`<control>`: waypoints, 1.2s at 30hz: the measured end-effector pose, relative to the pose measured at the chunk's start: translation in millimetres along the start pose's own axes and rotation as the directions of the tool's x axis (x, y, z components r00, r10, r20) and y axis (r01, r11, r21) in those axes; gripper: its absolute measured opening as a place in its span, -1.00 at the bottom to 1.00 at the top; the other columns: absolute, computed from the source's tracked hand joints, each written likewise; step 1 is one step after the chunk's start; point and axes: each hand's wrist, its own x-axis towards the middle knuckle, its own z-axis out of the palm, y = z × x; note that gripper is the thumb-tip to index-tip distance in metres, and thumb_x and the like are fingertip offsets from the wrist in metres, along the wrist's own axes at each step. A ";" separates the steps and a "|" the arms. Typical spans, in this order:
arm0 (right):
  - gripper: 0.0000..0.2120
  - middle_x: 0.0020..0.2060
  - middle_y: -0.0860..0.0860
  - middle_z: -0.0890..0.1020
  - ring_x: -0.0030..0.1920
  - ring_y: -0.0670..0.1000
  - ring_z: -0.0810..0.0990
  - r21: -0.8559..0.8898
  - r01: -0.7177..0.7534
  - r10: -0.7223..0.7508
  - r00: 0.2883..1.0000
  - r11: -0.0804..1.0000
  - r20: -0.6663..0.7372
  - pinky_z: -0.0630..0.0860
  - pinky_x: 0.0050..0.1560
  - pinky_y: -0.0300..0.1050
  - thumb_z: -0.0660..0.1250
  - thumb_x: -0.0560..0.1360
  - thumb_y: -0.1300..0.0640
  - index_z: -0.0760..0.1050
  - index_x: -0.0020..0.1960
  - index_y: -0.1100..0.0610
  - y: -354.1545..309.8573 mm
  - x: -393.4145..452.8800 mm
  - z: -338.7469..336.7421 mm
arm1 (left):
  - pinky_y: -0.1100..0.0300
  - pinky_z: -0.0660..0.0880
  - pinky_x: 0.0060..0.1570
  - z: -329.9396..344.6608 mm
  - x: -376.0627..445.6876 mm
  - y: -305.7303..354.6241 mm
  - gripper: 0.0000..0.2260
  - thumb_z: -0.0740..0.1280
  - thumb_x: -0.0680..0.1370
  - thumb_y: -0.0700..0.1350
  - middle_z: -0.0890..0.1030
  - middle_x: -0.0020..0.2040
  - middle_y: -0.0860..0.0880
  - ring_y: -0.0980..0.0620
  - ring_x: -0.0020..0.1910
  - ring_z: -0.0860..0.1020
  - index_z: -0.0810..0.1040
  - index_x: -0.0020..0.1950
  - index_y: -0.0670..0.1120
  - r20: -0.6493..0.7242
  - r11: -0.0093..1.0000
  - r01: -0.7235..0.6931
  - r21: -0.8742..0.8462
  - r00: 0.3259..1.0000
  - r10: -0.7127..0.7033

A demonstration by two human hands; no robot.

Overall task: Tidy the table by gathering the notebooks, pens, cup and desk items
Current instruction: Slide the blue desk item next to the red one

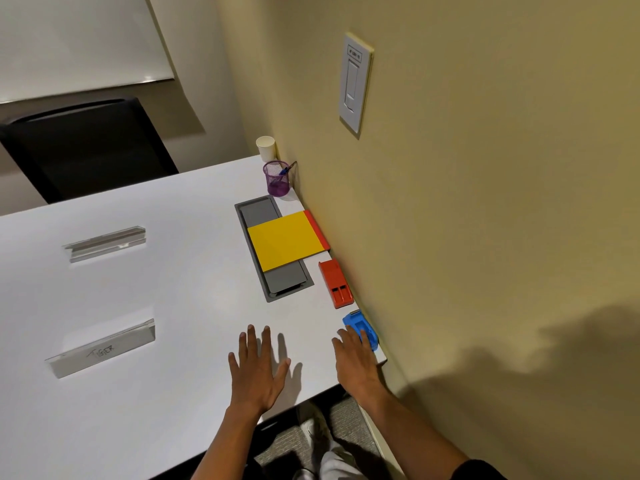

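Two clear name stands (104, 344) sit far left on the white bench (166, 306). My left hand (258, 370) lies flat, fingers spread and released. The yellow notepad (285, 239) lies beyond it, near the purple pen cup (276, 178). My right hand (356, 362) rests straight fingers on the blue stapler (362, 327), just below the red one (336, 284).

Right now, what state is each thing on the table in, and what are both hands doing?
Left hand: flat on the table, fingers spread, holding nothing.
Right hand: fingers straight, touching the blue desk item.
Yellow notepad: closed, lying partly over the grey hatch.
Grey hatch: lid shut.
Red desk item: flat beside the wall.
Purple pen holder: upright, pens inside.
Paper cup: upright.
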 end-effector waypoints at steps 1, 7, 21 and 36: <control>-0.43 0.52 0.13 0.20 0.57 0.14 0.01 -0.045 0.013 -0.012 0.999 0.999 0.031 -0.16 0.55 0.19 0.28 0.53 0.24 0.19 0.50 0.17 0.2 2.1 0.2 | -0.17 -0.15 0.51 0.6 -0.2 1.0 -0.32 -0.01 0.61 0.26 -0.32 0.57 -0.12 -0.12 0.55 -0.30 -0.26 0.58 0.00 -0.001 1.000 0.000 -0.003 1.000 0.000; -0.33 0.53 0.17 0.15 0.57 0.16 -0.01 -0.227 0.048 -0.017 0.991 0.973 0.135 -0.14 0.55 0.21 0.34 0.50 0.24 0.12 0.52 0.26 6.1 12.8 -2.9 | -0.18 -0.14 0.51 4.1 -3.7 -3.7 -0.31 -0.01 0.61 0.27 -0.31 0.57 -0.12 -0.13 0.56 -0.29 -0.26 0.58 0.00 0.001 1.000 0.024 -0.002 1.000 -0.024; -0.32 0.57 0.20 -0.02 0.58 0.17 -0.12 -0.234 0.023 0.015 0.987 0.972 0.160 -0.13 0.56 0.18 0.25 0.57 0.14 0.00 0.56 0.28 -0.4 19.3 -3.6 | -0.17 -0.17 0.50 4.4 -14.2 -20.7 -0.30 -0.05 0.59 0.30 -0.33 0.57 -0.10 -0.11 0.55 -0.31 -0.29 0.57 0.01 -0.027 0.997 0.077 0.001 0.997 -0.077; -0.43 0.58 0.12 0.00 0.59 0.12 -0.10 -0.070 0.111 -0.107 0.992 0.991 0.063 -0.13 0.56 0.14 0.14 0.63 0.10 0.03 0.57 0.17 -1.6 -11.6 -16.2 | -0.18 -0.15 0.51 0.3 -30.4 -2.0 -0.31 -0.06 0.59 0.30 -0.31 0.57 -0.11 -0.12 0.56 -0.30 -0.26 0.58 0.02 -0.066 0.999 0.044 -0.002 0.997 -0.044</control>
